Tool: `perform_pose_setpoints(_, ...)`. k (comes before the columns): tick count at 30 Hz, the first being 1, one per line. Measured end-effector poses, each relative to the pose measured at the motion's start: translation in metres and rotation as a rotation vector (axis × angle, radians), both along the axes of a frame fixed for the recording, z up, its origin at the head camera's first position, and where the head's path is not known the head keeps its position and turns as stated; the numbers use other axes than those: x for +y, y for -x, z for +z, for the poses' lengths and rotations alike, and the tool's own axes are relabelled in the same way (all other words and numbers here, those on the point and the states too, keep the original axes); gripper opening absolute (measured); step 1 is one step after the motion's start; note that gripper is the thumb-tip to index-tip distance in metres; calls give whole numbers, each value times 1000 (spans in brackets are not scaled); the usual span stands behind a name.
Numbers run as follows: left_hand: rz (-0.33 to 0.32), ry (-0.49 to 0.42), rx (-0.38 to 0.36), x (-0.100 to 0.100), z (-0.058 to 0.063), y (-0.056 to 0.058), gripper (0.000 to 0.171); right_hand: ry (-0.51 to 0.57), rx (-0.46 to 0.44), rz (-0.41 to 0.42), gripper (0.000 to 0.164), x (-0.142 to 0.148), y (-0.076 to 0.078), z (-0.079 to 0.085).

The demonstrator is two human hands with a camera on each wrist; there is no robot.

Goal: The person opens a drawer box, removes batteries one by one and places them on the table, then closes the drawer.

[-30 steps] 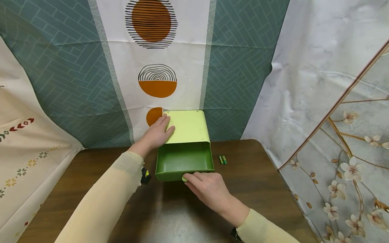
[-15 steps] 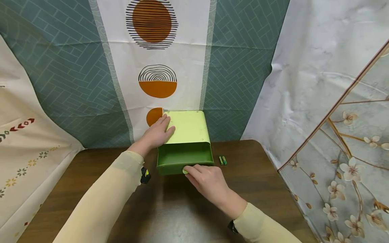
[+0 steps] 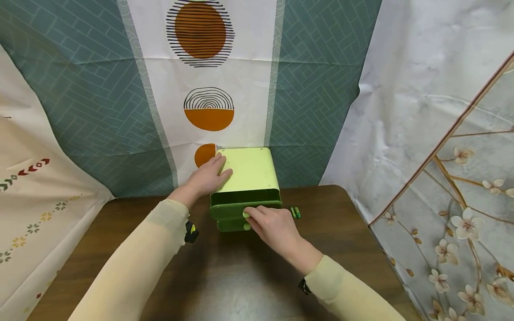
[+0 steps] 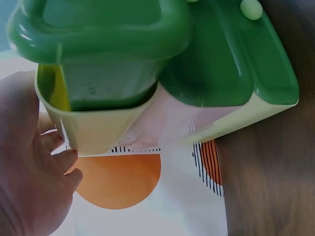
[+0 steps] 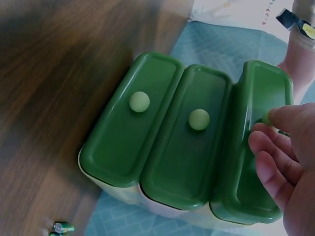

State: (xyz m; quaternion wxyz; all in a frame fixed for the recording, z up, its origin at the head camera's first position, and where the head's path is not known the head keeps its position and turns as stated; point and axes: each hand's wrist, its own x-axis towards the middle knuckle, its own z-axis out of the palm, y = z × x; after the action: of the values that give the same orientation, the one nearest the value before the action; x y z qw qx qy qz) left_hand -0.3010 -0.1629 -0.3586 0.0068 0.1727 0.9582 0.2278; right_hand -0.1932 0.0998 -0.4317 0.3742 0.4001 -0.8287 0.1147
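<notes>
A small drawer cabinet [image 3: 249,169] with a pale yellow-green top stands near the table's back edge. Its top drawer [image 3: 226,211], dark green, is pulled partly out, with a dark gap showing behind its front. My right hand [image 3: 277,229] pinches the round light-green knob [image 3: 246,215] of that drawer between thumb and fingers. On the cabinet's top left side rests my left hand [image 3: 205,177], fingers extended; in the left wrist view its fingertips touch the cabinet's wall [image 4: 93,130]. Two lower drawers, the middle one [image 5: 184,147] and the bottom one [image 5: 128,132], sit closed in the right wrist view.
Two small green batteries [image 3: 295,213] lie on the brown wooden table [image 3: 321,249], right of the cabinet. A patterned cloth [image 3: 209,71] hangs close behind the cabinet. More cloths hang along both sides.
My right hand has pushed the top drawer inward, away from me, so much less of its inside shows. A lower drawer front and knob have come into view. My left hand has stayed on the cabinet.
</notes>
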Motion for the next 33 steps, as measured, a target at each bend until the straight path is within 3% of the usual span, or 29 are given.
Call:
perform_pose_setpoints(7, -22, 24, -7, 1, 2, -7, 77, 20, -6, -1, 32, 3, 9, 2)
perform_pose_setpoints(26, -32, 6, -9, -1, 3, -14, 75, 29, -75, -24, 20, -2, 26, 2)
perform_pose_setpoints(33, -26, 7, -17, -3, 2, -11, 76, 25, -76, -31, 18, -3, 27, 3)
